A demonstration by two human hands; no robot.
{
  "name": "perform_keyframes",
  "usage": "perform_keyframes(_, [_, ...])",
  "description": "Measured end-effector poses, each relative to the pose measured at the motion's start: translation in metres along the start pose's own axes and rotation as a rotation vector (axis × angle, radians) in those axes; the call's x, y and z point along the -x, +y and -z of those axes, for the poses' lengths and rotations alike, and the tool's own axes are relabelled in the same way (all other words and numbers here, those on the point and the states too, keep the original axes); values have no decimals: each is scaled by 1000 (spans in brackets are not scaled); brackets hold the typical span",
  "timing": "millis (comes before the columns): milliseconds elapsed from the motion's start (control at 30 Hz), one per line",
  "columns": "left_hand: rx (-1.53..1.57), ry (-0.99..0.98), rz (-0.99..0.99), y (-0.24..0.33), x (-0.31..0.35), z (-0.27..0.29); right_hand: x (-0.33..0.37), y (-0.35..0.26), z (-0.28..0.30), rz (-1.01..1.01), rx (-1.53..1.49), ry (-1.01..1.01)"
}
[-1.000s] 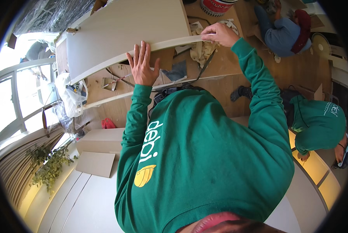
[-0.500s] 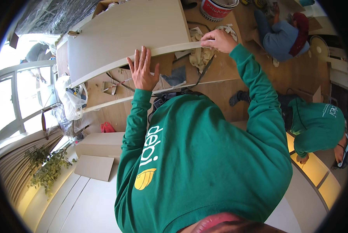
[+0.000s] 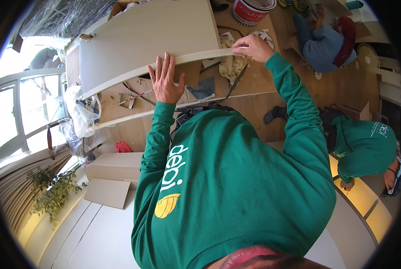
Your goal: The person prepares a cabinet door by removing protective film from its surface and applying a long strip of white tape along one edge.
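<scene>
Along the near edge of a big, flat, greyish-beige board (image 3: 151, 36), a long, thin, off-white strip (image 3: 200, 55) is running left to right and poking out past the board's right side. The right hand (image 3: 255, 48) is pinching that free end between thumb and fingers, so yeah, that grip is closed. The left hand (image 3: 167, 86) isn't gripping anything: its fingers are spreading open and resting at the strip further left. Can't tell how hard it's pressing.

Honestly, not much is changing: compared with a second ago the view is tipping a bit, showing more of the round, red-banded bucket (image 3: 250, 15), while both hands are keeping their spots along the strip. To me that's reading as a steadying hold, not a slide along the edge.

The board is lying over a brown worktop (image 3: 263, 77), with crumpled beige scraps (image 3: 230, 68) sitting near the right hand and a white plastic bag (image 3: 85, 119) slumping by the board's near left corner.
</scene>
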State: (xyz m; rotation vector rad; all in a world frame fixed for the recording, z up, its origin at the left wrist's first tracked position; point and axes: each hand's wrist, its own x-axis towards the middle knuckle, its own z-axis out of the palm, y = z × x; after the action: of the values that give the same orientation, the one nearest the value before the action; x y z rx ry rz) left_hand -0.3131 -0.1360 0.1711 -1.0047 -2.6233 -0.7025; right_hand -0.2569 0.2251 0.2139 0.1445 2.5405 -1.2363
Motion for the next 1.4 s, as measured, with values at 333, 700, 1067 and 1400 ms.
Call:
perform_keyframes(333, [-23,-74,12,39,-5,-4,-6,22,-14,330,271,259])
perform_keyframes(700, [109,-144,-171,122,-34,-50,-20,10,-21,160,-26,16])
perform_keyframes(1067, [42,114,101,102,-56,-65,-21,-14,-23,167,126,48])
perform_keyframes(1400, [49,76,238,119,-65,-69,-17,-16,-24,177,156,82])
